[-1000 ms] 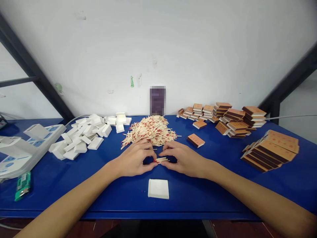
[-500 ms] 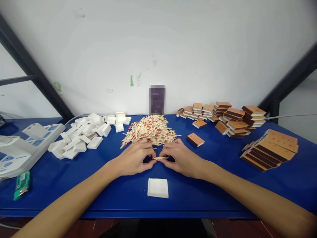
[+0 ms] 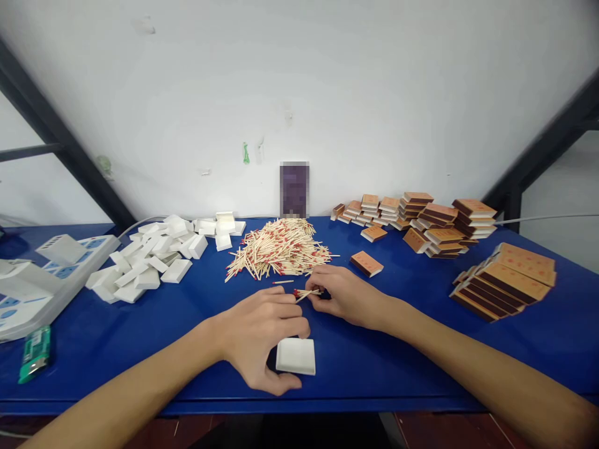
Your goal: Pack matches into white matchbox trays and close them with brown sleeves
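Between the fingertips of my right hand [image 3: 339,296] is a small bunch of red-tipped matches [image 3: 306,294], their heads pointing left. My left hand [image 3: 264,333] reaches around a white matchbox tray [image 3: 296,356], thumb below it and fingers above, spread apart; I cannot tell whether they touch it. The tray lies flat near the table's front edge, its hollow side up. Behind both hands spreads a big heap of matches [image 3: 281,249]. One loose match [image 3: 283,282] lies just in front of the heap.
White trays [image 3: 150,255] are piled at the left, beside a power strip [image 3: 84,262] and a green lighter [image 3: 35,354]. Matchbox sleeves [image 3: 430,218] are stacked at the back right, with a single matchbox [image 3: 367,264] nearer. More matchboxes [image 3: 508,280] stand grouped at the right.
My left hand has let go of the matches and moved down to the white tray, opening its fingers. My right hand keeps the matches, which now fan out slightly.
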`<state>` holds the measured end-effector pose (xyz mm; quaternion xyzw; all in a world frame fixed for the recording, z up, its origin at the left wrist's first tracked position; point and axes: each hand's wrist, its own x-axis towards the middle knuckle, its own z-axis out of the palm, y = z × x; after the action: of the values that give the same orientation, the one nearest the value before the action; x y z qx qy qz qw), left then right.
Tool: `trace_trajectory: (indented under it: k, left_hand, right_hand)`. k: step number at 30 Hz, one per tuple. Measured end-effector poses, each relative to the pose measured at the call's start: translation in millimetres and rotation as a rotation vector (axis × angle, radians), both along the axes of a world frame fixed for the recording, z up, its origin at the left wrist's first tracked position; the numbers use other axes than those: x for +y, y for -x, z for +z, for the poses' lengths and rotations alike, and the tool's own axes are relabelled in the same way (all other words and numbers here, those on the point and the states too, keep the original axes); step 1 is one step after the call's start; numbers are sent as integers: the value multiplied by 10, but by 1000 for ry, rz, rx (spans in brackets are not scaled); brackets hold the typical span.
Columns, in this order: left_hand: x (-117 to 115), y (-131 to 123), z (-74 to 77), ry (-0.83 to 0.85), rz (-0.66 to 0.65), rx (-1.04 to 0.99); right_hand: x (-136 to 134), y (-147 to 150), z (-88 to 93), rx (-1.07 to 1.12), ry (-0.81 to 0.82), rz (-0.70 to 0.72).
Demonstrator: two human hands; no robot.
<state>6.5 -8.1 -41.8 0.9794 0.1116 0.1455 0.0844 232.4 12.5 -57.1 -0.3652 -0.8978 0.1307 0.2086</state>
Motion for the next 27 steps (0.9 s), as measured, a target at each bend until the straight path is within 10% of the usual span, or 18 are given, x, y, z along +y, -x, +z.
trace_trajectory:
  k: [14,27]
  left_hand:
    - [272,20,-10,143,372,-184]
    - [342,39,-16,-15,301,-57]
  right_hand:
    - [11,-3,-20,-18,82,-51]
    - [-16,110,-30,37,50,-21]
